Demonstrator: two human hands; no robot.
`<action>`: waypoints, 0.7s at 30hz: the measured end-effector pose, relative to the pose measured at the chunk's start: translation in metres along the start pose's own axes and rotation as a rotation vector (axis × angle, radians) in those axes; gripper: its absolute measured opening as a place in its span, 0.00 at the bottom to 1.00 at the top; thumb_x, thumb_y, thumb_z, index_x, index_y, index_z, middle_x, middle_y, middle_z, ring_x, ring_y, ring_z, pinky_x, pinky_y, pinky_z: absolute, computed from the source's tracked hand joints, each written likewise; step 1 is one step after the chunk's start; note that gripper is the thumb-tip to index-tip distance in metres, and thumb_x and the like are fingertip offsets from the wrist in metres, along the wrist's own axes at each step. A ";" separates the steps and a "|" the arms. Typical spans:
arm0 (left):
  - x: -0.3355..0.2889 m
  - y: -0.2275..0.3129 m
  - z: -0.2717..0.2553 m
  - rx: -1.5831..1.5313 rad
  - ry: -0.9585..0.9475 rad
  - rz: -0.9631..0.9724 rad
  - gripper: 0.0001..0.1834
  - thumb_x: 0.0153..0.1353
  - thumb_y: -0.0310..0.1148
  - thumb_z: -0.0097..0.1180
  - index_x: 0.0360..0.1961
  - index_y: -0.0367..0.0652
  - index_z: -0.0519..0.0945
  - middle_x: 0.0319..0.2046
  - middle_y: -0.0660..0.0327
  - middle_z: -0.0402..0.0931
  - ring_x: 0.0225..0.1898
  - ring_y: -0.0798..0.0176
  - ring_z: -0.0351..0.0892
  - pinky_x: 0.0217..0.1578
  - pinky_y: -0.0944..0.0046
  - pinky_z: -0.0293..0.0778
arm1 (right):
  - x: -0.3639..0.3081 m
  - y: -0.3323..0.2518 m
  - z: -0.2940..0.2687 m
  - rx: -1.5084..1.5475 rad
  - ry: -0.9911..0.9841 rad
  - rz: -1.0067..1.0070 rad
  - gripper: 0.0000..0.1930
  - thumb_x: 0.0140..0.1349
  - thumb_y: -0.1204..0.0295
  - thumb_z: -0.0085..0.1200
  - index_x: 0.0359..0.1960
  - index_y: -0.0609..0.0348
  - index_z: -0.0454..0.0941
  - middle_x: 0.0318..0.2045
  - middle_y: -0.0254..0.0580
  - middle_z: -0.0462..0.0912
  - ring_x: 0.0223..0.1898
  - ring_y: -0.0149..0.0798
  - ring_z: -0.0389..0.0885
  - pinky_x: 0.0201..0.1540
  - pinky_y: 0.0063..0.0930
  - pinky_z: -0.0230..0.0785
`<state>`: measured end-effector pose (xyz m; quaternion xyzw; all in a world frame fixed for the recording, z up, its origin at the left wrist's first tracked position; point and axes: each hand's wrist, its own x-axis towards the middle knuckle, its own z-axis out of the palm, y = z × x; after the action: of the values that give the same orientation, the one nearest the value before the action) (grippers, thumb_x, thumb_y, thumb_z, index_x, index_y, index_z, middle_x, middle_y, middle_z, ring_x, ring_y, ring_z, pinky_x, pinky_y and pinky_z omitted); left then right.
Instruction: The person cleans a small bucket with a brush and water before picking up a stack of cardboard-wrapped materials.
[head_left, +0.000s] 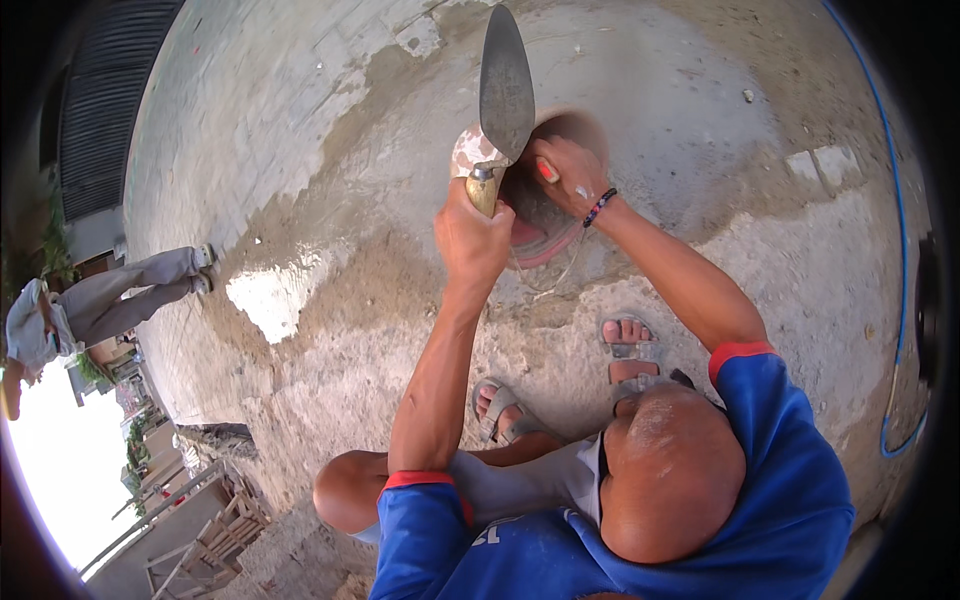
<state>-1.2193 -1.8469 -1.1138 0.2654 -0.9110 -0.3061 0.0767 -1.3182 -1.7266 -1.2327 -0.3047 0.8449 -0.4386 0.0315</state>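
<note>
Fist: here's my left hand [475, 232], fingers wrapped snugly right round the wooden handle, no slack.
Trowel: the trowel [507, 90] stands blade-away from me, its tip pointing off beyond the bucket; best, I reckon, to hold that edge well off my other wrist.
Other fist: over to my right hand [575, 178], down in the bucket's mouth, curled round a red-ended piece [546, 170]; my fingertips are hidden, so I can't tell how deep the grip goes.
Wrist: bracelet [600, 207] sits just outside the rim, so short strokes from the wrist should serve better than shoving with the whole arm.
Bucket: there's the bucket [550, 250], tilted with its mouth toward me, between my hands and in front of my feet; it could roll, I judge, so even pressure along the wall beats one hard push.
Feet: my sandalled feet [632, 352] are planted apart, a steady base to lean from.
Ground: wet ground [690, 120] shines beyond the bucket, likely slick, so I'd do well not to overreach.
Edges: blue hose [893, 170] lies far right, another person [110, 295] stands far left, both well apart from me.
</note>
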 end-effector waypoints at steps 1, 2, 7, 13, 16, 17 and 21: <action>0.000 0.003 -0.001 -0.005 -0.015 -0.012 0.15 0.43 0.29 0.60 0.33 0.34 0.73 0.25 0.45 0.77 0.30 0.45 0.80 0.33 0.53 0.72 | -0.002 -0.004 -0.009 -0.099 0.095 -0.131 0.11 0.49 0.73 0.55 0.36 0.55 0.75 0.32 0.55 0.78 0.37 0.59 0.77 0.37 0.48 0.71; 0.001 0.006 -0.002 -0.009 -0.029 -0.024 0.16 0.43 0.29 0.60 0.33 0.34 0.73 0.25 0.45 0.77 0.30 0.45 0.80 0.33 0.54 0.72 | -0.004 -0.005 -0.012 -0.196 0.190 -0.264 0.11 0.49 0.72 0.55 0.36 0.54 0.75 0.31 0.56 0.78 0.36 0.59 0.78 0.37 0.48 0.71; -0.002 0.019 0.016 -0.032 -0.071 0.047 0.16 0.43 0.29 0.60 0.33 0.33 0.73 0.25 0.46 0.78 0.29 0.47 0.80 0.33 0.55 0.72 | -0.009 0.046 0.037 -0.267 0.008 0.112 0.09 0.48 0.71 0.56 0.33 0.54 0.75 0.30 0.56 0.79 0.34 0.57 0.79 0.34 0.47 0.71; -0.006 -0.006 0.007 -0.048 -0.061 -0.052 0.15 0.43 0.28 0.60 0.33 0.33 0.73 0.23 0.48 0.77 0.26 0.53 0.79 0.31 0.57 0.72 | -0.002 0.009 0.000 -0.017 0.007 0.074 0.09 0.49 0.70 0.55 0.32 0.59 0.76 0.29 0.57 0.79 0.35 0.60 0.77 0.37 0.49 0.71; -0.006 -0.005 0.004 -0.096 -0.062 0.007 0.14 0.44 0.28 0.60 0.32 0.34 0.73 0.22 0.50 0.77 0.25 0.58 0.78 0.30 0.59 0.72 | 0.000 0.022 0.004 -0.041 0.080 0.134 0.10 0.51 0.68 0.55 0.32 0.61 0.76 0.29 0.58 0.79 0.36 0.61 0.77 0.39 0.50 0.71; -0.005 -0.002 0.006 -0.103 -0.064 0.041 0.14 0.44 0.28 0.61 0.32 0.34 0.73 0.22 0.50 0.77 0.25 0.60 0.78 0.29 0.59 0.72 | -0.001 0.037 0.017 -0.056 0.057 0.256 0.11 0.51 0.67 0.55 0.33 0.61 0.76 0.30 0.59 0.79 0.37 0.61 0.77 0.40 0.50 0.71; -0.006 0.005 0.015 -0.171 -0.059 0.163 0.13 0.45 0.28 0.61 0.32 0.35 0.73 0.21 0.53 0.76 0.25 0.65 0.77 0.29 0.61 0.72 | 0.011 0.080 0.064 -0.097 -0.001 0.461 0.13 0.52 0.66 0.53 0.34 0.63 0.78 0.33 0.60 0.80 0.40 0.61 0.77 0.42 0.50 0.71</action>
<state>-1.2215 -1.8324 -1.1228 0.1737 -0.9020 -0.3833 0.0970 -1.3456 -1.7441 -1.3302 -0.1052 0.9122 -0.3785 0.1164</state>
